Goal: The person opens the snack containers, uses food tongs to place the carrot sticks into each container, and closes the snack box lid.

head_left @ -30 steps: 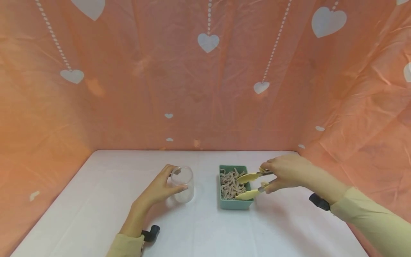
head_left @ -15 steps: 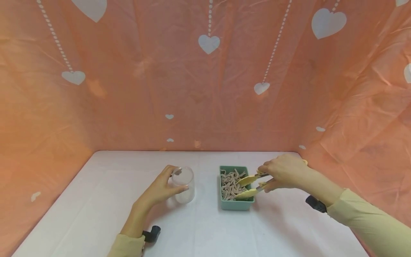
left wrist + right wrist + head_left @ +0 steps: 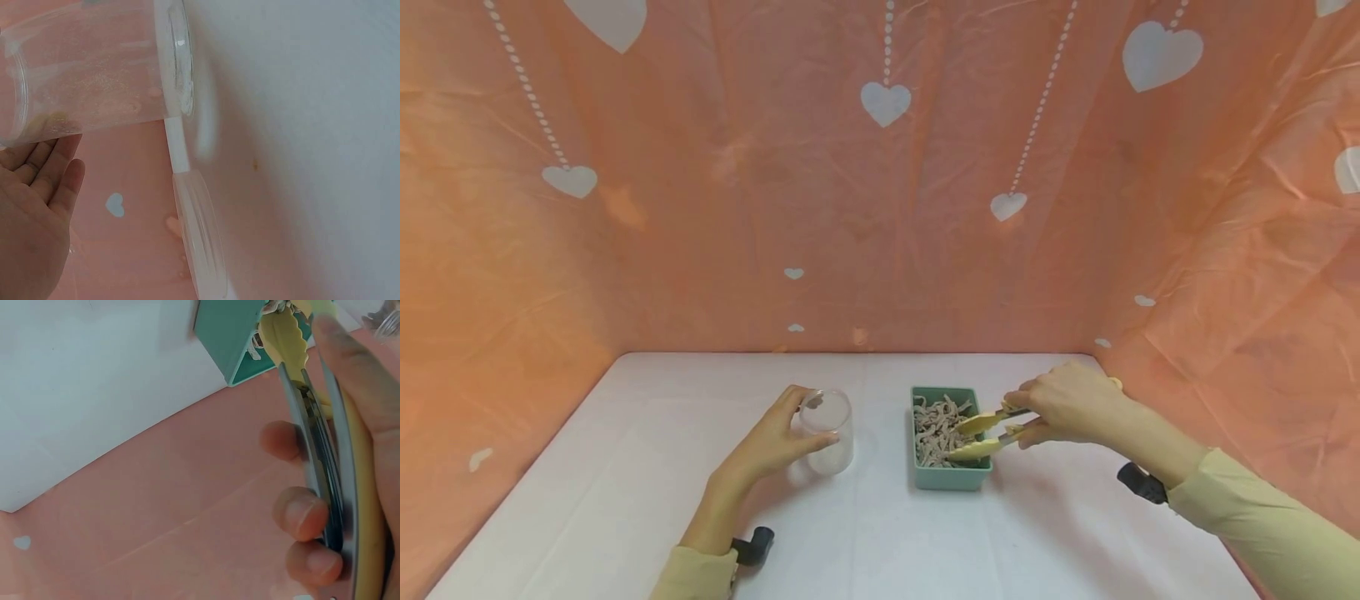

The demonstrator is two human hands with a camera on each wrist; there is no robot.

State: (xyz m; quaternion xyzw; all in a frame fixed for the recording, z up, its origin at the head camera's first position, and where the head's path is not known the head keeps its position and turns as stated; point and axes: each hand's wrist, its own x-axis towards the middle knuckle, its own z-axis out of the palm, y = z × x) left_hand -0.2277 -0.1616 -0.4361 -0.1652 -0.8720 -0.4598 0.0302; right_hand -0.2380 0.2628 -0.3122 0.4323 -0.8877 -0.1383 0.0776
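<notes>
My left hand (image 3: pixel 778 437) holds a clear jar (image 3: pixel 835 450) that stands upright on the white table, thumb at the near side and fingers behind. No contents show in the jar (image 3: pixel 94 69) in the left wrist view. In my right hand (image 3: pixel 1067 404) is a pair of yellow-tipped metal tongs (image 3: pixel 981 448), fingers and thumb wrapped about its arms. The tongs' tips are spread apart inside a green rectangular box (image 3: pixel 951 479), among greyish-brown shredded strips (image 3: pixel 936 425). In the right wrist view, one yellow tip (image 3: pixel 284 337) lies by the strips; the other is partly hidden by my thumb.
A clear round lid-like piece (image 3: pixel 203 237) lies on the table past the jar in the left wrist view. An orange cloth (image 3: pixel 880 250) with white hearts walls the back and sides of the white table (image 3: pixel 880 542). A bare strip of table separates jar and box.
My right hand has shifted slightly left, and the tongs' tips have drawn a little closer together among the strips. The left hand and jar have stayed in place.
</notes>
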